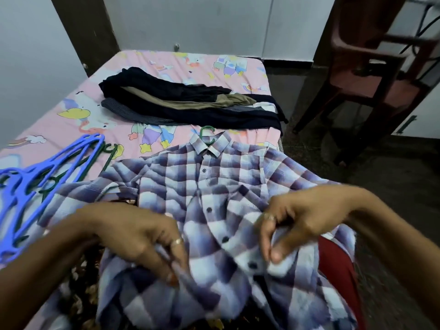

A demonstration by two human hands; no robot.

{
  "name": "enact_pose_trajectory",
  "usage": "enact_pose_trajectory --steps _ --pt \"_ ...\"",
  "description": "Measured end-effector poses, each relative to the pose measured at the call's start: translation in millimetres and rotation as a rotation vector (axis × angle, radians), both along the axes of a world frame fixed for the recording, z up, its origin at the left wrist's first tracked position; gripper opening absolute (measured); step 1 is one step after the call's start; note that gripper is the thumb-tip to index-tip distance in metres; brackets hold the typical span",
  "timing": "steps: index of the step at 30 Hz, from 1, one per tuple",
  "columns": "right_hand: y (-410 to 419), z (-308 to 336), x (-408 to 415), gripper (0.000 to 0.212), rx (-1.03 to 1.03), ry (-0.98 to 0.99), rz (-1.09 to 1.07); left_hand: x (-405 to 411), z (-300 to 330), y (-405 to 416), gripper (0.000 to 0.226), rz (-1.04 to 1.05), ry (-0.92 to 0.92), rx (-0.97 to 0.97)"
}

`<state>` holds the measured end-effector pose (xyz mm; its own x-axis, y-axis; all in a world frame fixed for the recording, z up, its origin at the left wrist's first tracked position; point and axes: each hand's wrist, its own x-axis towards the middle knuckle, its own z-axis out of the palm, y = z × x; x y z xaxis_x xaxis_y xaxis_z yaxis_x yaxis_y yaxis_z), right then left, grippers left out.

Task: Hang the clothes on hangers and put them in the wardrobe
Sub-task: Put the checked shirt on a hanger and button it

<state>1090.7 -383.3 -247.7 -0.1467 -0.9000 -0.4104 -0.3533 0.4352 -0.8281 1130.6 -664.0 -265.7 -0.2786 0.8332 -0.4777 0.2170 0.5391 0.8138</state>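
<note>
Buttoning a checked shirt on its hanger, bed edge; most of the pile not hung yet.

Head view: checked shirt [214,206] lies front-up on the near end of the bed [71,110], green hanger [206,135] already inside it, hook poking out of the collar. Left hand [133,236] pinches the lower placket edge, fingers curled on the cloth; right hand [302,217] pinches the opposite edge near the lower buttons, thumb and fingers closed on fabric. Upper buttons look fastened; lower ones look still open, blurred. Left to do: folded dark clothes [188,101] stacked farther up the bed, spare blue hangers [45,177] at left, unused. Wardrobe not identifiable, nothing seen hung. No brand, label or readable writing; bedsheet has cartoon prints only.
</note>
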Motion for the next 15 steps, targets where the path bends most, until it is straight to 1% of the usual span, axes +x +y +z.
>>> enact_pose_trajectory --steps 2,3,5,6,8,10,12,13,15 --pt "-18 -16 -1 0.019 0.104 -0.058 0.159 -5 -6 4 0.022 -0.099 -0.071 -0.075" --pt "-26 -23 -5 0.023 0.141 -0.077 0.194 -10 -7 4 0.027 -0.1 -0.115 -0.092" --pt "-39 -32 -21 0.03 0.18 -0.049 0.15 -29 -9 -1 0.035 -0.007 -0.206 -0.087" --pt "-44 -34 -31 0.032 0.183 -0.009 0.068 -40 -12 -4 0.037 0.075 -0.187 -0.078" --pt "-55 -39 -58 0.034 0.163 0.072 -0.157 -69 -24 -11 0.04 0.345 -0.047 -0.087" --pt "-64 -48 -93 0.033 0.137 0.172 -0.392 -100 -39 -16 0.037 0.622 0.139 -0.109" --pt "-73 -59 -133 0.032 0.112 0.288 -0.574 -133 -60 -23 0.033 0.786 0.368 -0.191" --pt "-77 -65 -153 0.032 0.114 0.352 -0.629 -149 -73 -29 0.034 0.853 0.464 -0.27" --pt "-86 -76 -190 0.031 0.172 0.526 -0.71 -167 -98 -35 0.04 0.995 0.578 -0.406"
